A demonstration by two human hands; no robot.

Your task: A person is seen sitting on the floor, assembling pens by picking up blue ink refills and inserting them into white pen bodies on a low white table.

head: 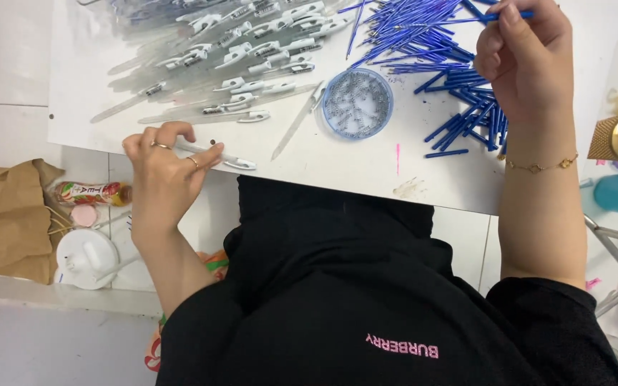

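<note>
Left hand [168,161] curled at the near edge of the white table [366,168], fingers pinching a clear pen barrel [217,155] with white clip, lying flat. Right hand [527,53] raised farther back, fingers closed on one thin blue refill [513,14] above the blue refill pile [438,50].

A black short-sleeved top [366,300] is worn, its fabric plain and loosely draped, with a small line of pink lettering printed low on the chest. Both forearms are left bare below the sleeves. Two thin rings are seen on the fingers of the left hand [162,175]. A fine gold chain bracelet [541,166], set with small flat charms, is worn at the wrist of the right hand [527,61]. The fingernails are kept short and unpainted.
</note>
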